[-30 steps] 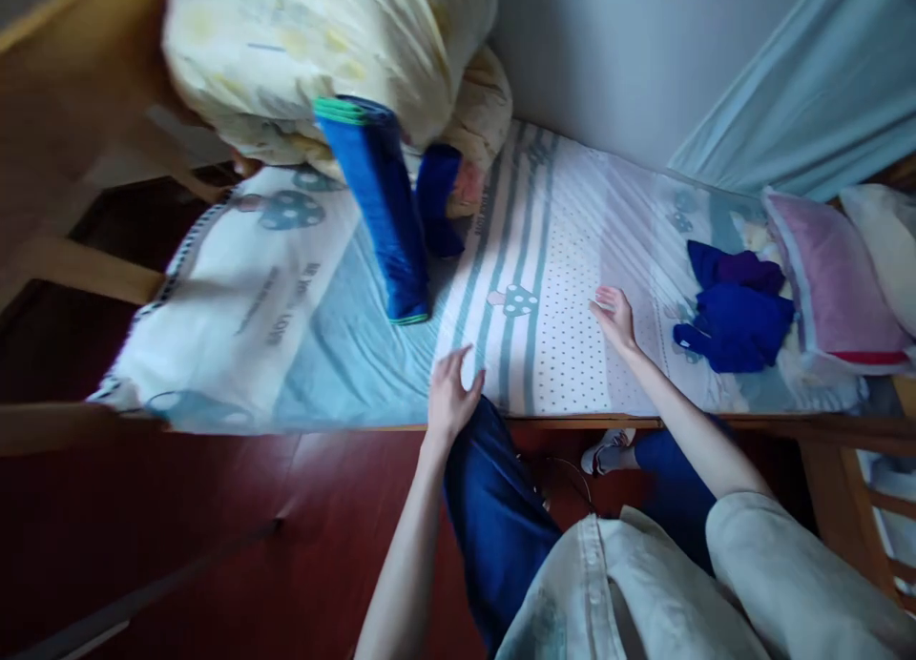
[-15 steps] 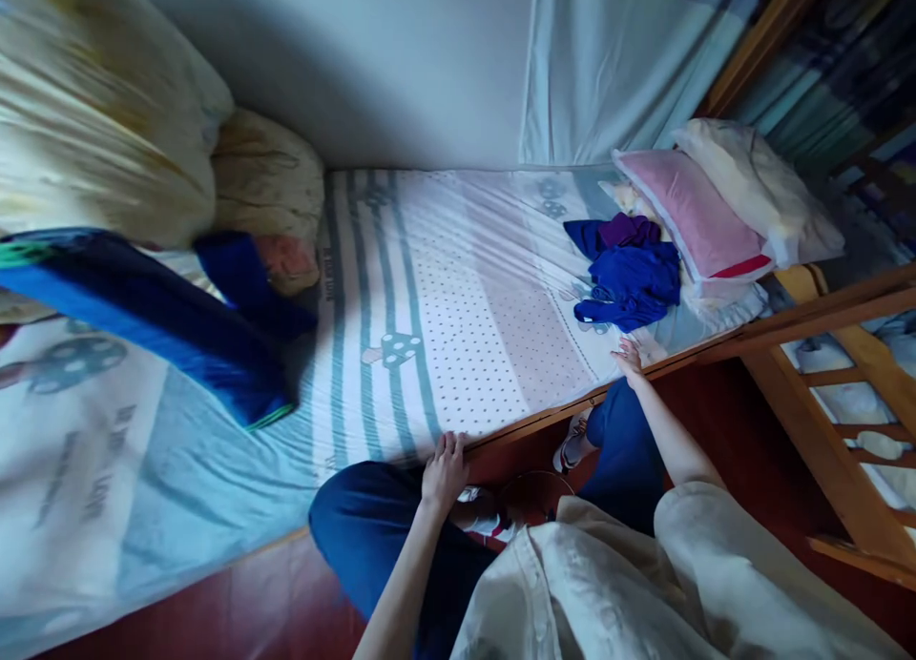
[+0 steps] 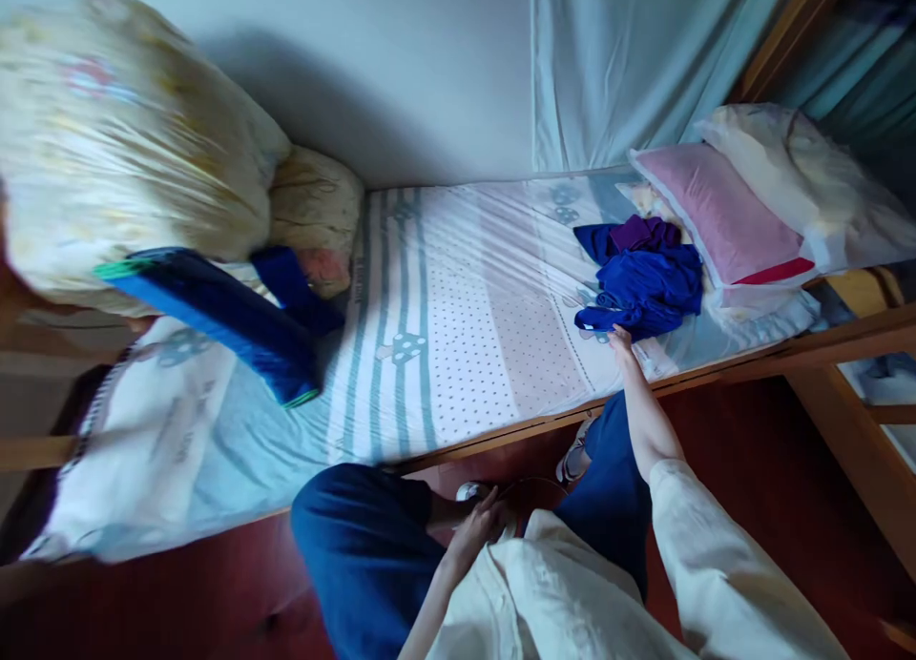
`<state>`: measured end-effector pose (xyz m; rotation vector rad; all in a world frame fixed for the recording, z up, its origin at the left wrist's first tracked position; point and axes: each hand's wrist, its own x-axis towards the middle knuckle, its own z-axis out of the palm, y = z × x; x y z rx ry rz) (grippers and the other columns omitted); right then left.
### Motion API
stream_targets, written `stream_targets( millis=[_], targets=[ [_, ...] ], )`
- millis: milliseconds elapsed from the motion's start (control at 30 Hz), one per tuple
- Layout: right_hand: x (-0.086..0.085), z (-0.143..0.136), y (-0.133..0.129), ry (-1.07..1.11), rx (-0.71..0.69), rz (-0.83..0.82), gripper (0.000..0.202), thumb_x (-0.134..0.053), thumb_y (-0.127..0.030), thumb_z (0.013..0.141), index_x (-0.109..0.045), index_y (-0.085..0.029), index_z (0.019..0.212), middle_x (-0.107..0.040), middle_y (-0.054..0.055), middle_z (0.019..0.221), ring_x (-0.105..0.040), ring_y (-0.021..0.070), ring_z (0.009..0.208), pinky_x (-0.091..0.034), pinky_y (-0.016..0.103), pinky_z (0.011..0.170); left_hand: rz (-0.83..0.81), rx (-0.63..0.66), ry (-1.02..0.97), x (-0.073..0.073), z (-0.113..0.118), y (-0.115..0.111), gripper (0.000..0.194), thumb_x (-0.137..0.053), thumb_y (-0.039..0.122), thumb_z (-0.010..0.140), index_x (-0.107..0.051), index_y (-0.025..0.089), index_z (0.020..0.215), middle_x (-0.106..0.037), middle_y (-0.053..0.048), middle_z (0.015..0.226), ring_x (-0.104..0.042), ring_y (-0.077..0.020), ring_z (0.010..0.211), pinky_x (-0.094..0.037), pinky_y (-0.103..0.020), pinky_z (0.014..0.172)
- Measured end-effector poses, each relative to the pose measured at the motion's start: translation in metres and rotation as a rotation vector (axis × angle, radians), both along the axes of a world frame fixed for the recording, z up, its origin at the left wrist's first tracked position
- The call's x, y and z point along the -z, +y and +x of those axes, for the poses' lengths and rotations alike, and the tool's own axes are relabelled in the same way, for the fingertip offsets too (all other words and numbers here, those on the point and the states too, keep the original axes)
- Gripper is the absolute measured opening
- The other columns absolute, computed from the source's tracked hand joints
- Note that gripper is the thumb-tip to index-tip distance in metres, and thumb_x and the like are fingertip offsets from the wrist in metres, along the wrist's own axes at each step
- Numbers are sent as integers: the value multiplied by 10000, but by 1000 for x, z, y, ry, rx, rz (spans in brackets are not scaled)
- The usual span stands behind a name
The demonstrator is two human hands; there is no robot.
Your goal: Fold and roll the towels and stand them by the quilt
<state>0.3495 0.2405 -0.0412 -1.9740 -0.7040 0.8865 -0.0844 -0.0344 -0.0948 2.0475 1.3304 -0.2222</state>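
Note:
A rumpled blue garment [image 3: 648, 288] lies on the bed, a purple cloth [image 3: 640, 233] bunched at its upper side. My right hand [image 3: 621, 340] is at the garment's near lower edge, its fingers pinched on the fabric. Over my lap, beside the shirt hem, my left hand [image 3: 478, 526] hangs with its fingers loosely stretched and nothing visible in it. A folded dark blue piece with green edges [image 3: 221, 317] lies on the left part of the bed, next to a smaller blue piece [image 3: 293, 288].
The bed [image 3: 472, 355] has a patterned sheet and a wooden edge rail along my knees. Large stuffed bedding [image 3: 143, 154] fills the left end. A pink pillow [image 3: 722, 212] and a plastic-wrapped pillow [image 3: 822, 183] lie at the right end. A curtain [image 3: 608, 69] hangs behind.
My left hand has left the bed edge and drawn back to my lap. My right hand has moved up from the bed edge to the blue garment. The view has shifted left.

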Motion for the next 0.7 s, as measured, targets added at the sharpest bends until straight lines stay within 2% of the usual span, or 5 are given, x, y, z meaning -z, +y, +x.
stream_targets(
  millis=[133, 267, 467, 567, 700],
  targets=[
    [-4, -35, -37, -107, -98, 182, 258, -547, -272, 766, -718, -199, 944, -684, 101, 959, -621, 244, 947, -518, 418, 969, 94, -139, -103, -30, 10, 24, 406, -498, 132, 894, -721, 219, 1222, -706, -117, 1332, -690, -257, 1200, -564, -421, 1060],
    [-11, -104, -108, -125, -256, 311, 149, -571, -235, 739, -710, -284, 757, -695, 95, 873, -650, 284, 828, -553, 443, 831, 153, -221, -278, -54, 21, 37, 425, -464, 99, 906, -690, 200, 1251, -721, -120, 1255, -680, -252, 1184, -549, -450, 1081],
    [-24, -215, -201, -102, -581, 447, 198, -561, -221, 813, -758, -248, 810, -724, 71, 817, -702, 245, 729, -613, 387, 696, 305, -277, -486, -78, 35, 41, 562, -469, 87, 904, -544, 213, 1447, -587, -141, 1463, -563, -250, 1361, -474, -492, 1173],
    [-36, -237, -215, -154, -736, 541, 237, -524, -171, 866, -743, -241, 807, -717, 59, 822, -707, 216, 759, -618, 350, 728, 305, -280, -517, -92, 34, 50, 473, -474, 92, 914, -613, 220, 1348, -653, -138, 1335, -628, -246, 1259, -531, -455, 1102],
    [-62, -231, -207, -277, -786, 612, 210, -557, -146, 901, -704, -250, 794, -690, 56, 829, -698, 227, 807, -620, 359, 760, 292, -317, -516, -110, 30, 64, 290, -485, 170, 970, -679, 244, 1172, -699, -88, 1111, -698, -214, 1048, -586, -362, 965]
  ],
)
